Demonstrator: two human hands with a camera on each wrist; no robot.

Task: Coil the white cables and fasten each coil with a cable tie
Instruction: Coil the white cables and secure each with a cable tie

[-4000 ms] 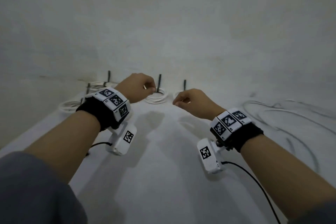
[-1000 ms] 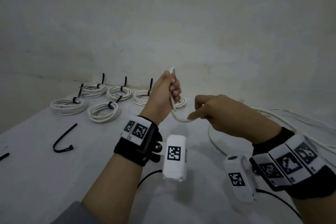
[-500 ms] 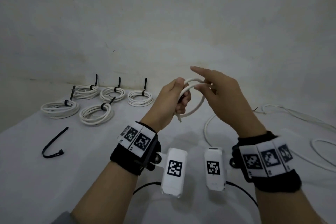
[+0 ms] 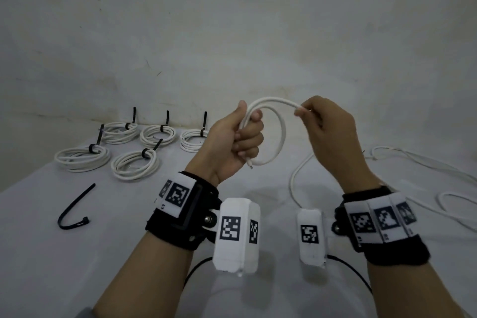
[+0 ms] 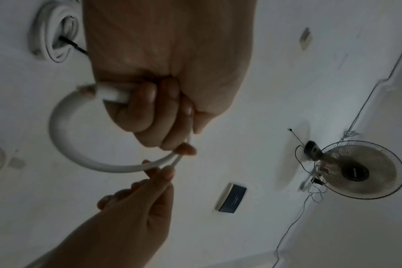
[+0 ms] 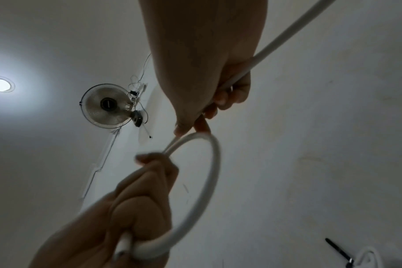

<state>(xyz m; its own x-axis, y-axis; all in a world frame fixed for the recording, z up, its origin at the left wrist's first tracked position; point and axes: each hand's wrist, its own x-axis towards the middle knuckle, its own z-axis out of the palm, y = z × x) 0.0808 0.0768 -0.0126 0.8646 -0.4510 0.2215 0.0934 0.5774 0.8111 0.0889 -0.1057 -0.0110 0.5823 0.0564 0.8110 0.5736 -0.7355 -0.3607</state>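
Observation:
My left hand (image 4: pixel 238 142) is raised above the table, fist curled round a white cable (image 4: pixel 280 134) that forms one loop, its cut end poking out below the fingers. My right hand (image 4: pixel 313 119) pinches the same cable at the top of the loop, just right of the left hand. The rest of the cable runs down behind the right hand to the table. In the left wrist view the loop (image 5: pixel 64 137) curves out from the fist (image 5: pixel 149 112). In the right wrist view the loop (image 6: pixel 209 181) hangs between both hands.
Several finished white coils (image 4: pixel 134 164), each with a black tie, lie at the back left of the table. A loose black cable tie (image 4: pixel 74 208) lies at front left. Uncoiled white cable (image 4: pixel 423 165) sprawls at the right. A wall stands close behind.
Four seconds ago both hands were low at a coil by the wall. Since then they picked up a loose cable; within the last second the right hand brought a first loop over to the left fist.

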